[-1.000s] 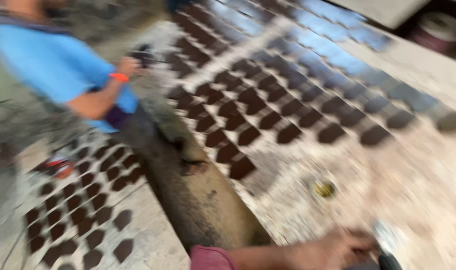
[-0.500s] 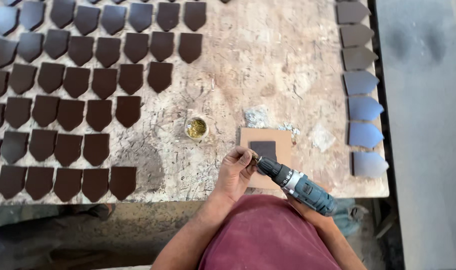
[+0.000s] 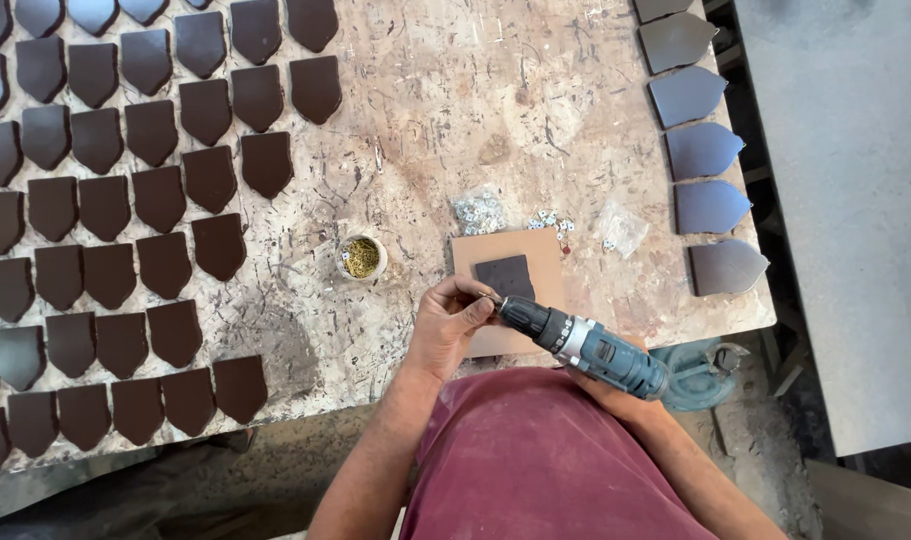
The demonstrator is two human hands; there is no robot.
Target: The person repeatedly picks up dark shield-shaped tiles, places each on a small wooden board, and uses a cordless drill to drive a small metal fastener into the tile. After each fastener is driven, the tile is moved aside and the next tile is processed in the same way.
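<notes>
Bright, even daylight fills the sharp, well-focused view. The tabletop is evenly lit with only faint, soft shadows. The shield-shaped pieces at the right edge carry a bluish sheen. Lower corners fall darker.

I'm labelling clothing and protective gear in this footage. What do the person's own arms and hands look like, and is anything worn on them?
Both forearms are bare, with no sleeves reaching them. The left hand shows no glove, ring or watch. The right hand is mostly hidden, so nothing can be told there. A maroon garment covers the torso below.
</notes>
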